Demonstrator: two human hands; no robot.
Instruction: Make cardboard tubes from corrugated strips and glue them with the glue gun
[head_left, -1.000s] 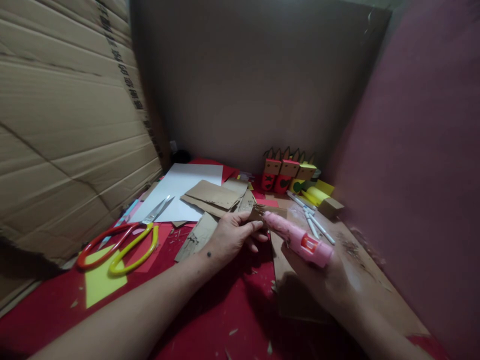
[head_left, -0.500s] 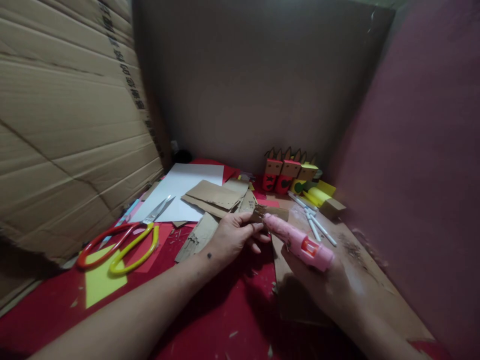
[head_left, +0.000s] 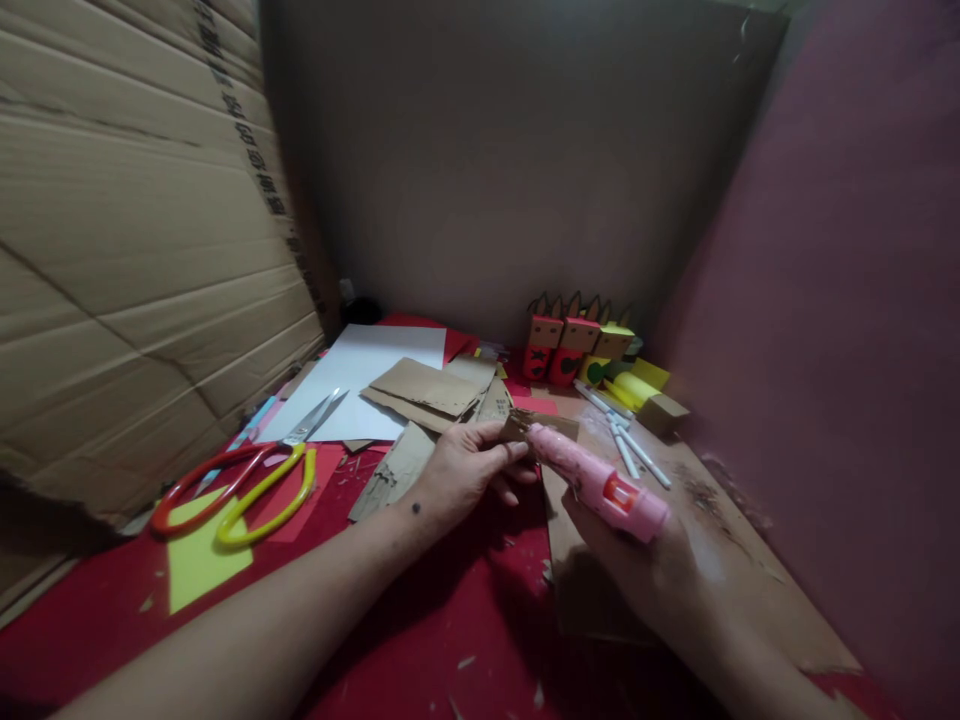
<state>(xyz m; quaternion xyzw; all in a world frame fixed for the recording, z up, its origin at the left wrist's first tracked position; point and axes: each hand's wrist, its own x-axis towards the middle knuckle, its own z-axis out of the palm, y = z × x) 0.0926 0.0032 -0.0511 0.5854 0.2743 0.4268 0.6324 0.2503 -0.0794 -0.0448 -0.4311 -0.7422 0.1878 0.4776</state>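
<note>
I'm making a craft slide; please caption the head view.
The right hand points a pink glue gun at brown cardboard held in the left hand, scissors lying farther left.

Head view, facing forward and down over red surface (close by), pink side panel perhaps blurred

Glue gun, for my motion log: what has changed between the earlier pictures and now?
The pink plastic glue gun, in the right hand, has dipped very slightly at its rear. Nothing was taken hold of or let go. The left hand still holds the flat brown cardboard piece; the red-and-yellow-handled metal scissors lie as before.
</note>
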